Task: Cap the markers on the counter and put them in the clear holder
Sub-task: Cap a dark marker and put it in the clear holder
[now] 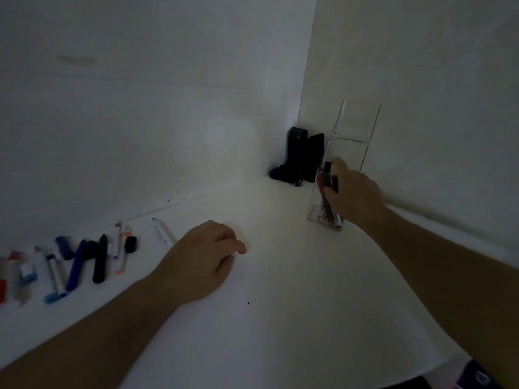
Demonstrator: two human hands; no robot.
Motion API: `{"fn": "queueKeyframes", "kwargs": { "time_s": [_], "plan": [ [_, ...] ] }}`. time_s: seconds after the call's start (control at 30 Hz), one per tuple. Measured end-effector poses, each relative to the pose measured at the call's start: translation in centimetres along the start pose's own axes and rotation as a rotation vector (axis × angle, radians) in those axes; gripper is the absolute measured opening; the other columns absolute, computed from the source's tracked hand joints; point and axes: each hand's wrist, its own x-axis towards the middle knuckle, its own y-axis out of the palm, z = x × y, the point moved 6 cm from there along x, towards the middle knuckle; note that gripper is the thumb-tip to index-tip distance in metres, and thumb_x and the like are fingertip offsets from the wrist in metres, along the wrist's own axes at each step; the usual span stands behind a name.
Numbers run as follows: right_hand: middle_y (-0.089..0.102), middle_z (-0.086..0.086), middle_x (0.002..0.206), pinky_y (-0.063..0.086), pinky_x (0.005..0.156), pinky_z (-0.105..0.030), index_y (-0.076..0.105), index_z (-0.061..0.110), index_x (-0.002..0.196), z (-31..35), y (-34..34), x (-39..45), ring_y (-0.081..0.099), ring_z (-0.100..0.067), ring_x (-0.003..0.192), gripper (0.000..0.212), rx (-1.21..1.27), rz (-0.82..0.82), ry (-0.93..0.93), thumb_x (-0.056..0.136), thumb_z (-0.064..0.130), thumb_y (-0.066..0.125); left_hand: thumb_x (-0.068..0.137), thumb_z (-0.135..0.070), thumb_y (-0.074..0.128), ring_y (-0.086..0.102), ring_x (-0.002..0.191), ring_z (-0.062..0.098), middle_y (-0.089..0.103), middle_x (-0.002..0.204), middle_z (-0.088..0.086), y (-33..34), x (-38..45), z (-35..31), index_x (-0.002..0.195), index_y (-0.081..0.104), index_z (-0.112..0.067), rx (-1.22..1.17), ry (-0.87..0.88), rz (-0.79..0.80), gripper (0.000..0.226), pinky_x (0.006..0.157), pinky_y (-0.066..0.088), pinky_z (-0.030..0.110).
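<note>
— So where is the tall clear plastic holder [341,153] standing?

— Near the far right corner of the white counter [280,290], close to the right wall, just beside some black objects [299,157] tucked into that corner. A few markers already stand inside it, ends at the bottom.

— And the right hand [355,192]?

— At the holder's side, fingers curled round a dark capped marker [327,175] with a reddish body, seen through the clear wall. Blur hides whether the marker is inside or just in front.

— The left hand [202,256]?

— Resting on the counter near the middle, palm down, fingers loosely bent and holding nothing. Its wrist overlaps the end of a white marker with a dark tip [162,233].

— The rest of the markers?

— A loose row of markers [81,262] along the counter's left back edge: a black one [100,259], dark blue ones, white ones with orange, purple and light-blue ends, plus a separate black cap [130,244].
</note>
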Motion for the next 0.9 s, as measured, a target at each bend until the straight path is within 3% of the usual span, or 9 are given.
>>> {"fn": "queueKeyframes", "kwargs": {
  "time_s": [0.1,0.23,0.43,0.53,0.63,0.7,0.8,0.9],
  "plan": [
    [0.066,-0.013,0.112,0.050,0.071,-0.040,0.034,0.023,0.141,1.7,0.3,-0.4,0.065,-0.036,0.093,0.053,0.027,-0.003,-0.050,0.096,0.039,0.057,0.090,-0.014,0.061,0.057,0.095,0.014,0.065,0.105,-0.005,0.1,0.1,0.0,0.109,0.072,-0.025,0.003,0.014,0.000,0.025,0.081,0.048,0.033],
    [0.066,-0.009,0.112,0.056,0.071,-0.040,0.035,0.028,0.143,7.3,0.7,-0.8,0.066,-0.032,0.090,0.053,0.099,-0.027,-0.169,0.097,0.043,0.056,0.089,-0.013,0.061,0.059,0.094,0.015,0.065,0.104,-0.003,0.2,0.2,-0.3,0.103,0.074,-0.025,0.010,0.031,0.005,0.023,0.080,0.049,0.036],
    [0.060,-0.007,0.124,0.057,0.087,-0.046,0.037,0.027,0.143,13.8,2.5,-1.0,0.063,-0.028,0.107,0.052,0.220,-0.033,-0.299,0.098,0.043,0.056,0.083,-0.011,0.062,0.061,0.090,0.016,0.070,0.100,-0.003,-1.4,0.3,0.4,0.096,0.077,-0.024,0.065,0.045,0.046,0.024,0.077,0.051,0.038],
    [0.058,-0.005,0.117,0.059,0.078,-0.045,0.033,0.031,0.147,14.7,2.9,-0.9,0.063,-0.025,0.094,0.057,0.256,-0.027,-0.327,0.097,0.045,0.056,0.077,-0.011,0.061,0.065,0.085,0.019,0.074,0.095,-0.004,-4.8,0.5,2.9,0.092,0.077,-0.023,0.061,-0.035,0.046,0.024,0.081,0.053,0.036],
    [0.049,-0.009,0.115,0.055,0.062,-0.034,0.029,0.031,0.154,15.3,1.0,-2.7,0.052,-0.020,0.075,0.060,0.117,-0.237,-0.286,0.100,0.045,0.051,0.077,-0.014,0.058,0.065,0.088,0.022,0.074,0.095,-0.003,-8.9,-1.2,7.3,0.091,0.077,-0.022,0.131,-0.199,0.001,0.025,0.084,0.051,0.034],
    [0.048,-0.011,0.111,0.052,0.065,-0.032,0.040,0.025,0.149,17.6,-0.3,-4.6,0.048,-0.019,0.078,0.056,0.129,-0.334,-0.373,0.096,0.036,0.053,0.080,-0.011,0.055,0.063,0.092,0.023,0.073,0.098,-0.002,-11.2,-3.5,10.5,0.094,0.076,-0.022,0.202,-0.355,-0.092,0.028,0.087,0.046,0.033],
    [0.052,-0.004,0.110,0.051,0.082,-0.033,0.054,0.026,0.136,23.5,1.1,-6.9,0.053,-0.020,0.093,0.045,0.410,-0.035,-0.593,0.093,0.036,0.058,0.084,0.001,0.053,0.057,0.100,0.026,0.069,0.106,0.001,-13.0,-6.8,13.3,0.099,0.074,-0.022,0.315,-0.577,-0.221,0.034,0.090,0.040,0.034],
    [0.051,-0.004,0.117,0.048,0.093,-0.034,0.057,0.030,0.138,28.9,5.0,-8.3,0.052,-0.019,0.102,0.044,0.609,0.318,-0.614,0.097,0.045,0.056,0.084,-0.007,0.053,0.055,0.101,0.030,0.068,0.108,0.003,-12.4,-8.2,13.5,0.102,0.073,-0.024,0.371,-0.624,-0.131,0.032,0.089,0.042,0.038]
  ]
}}
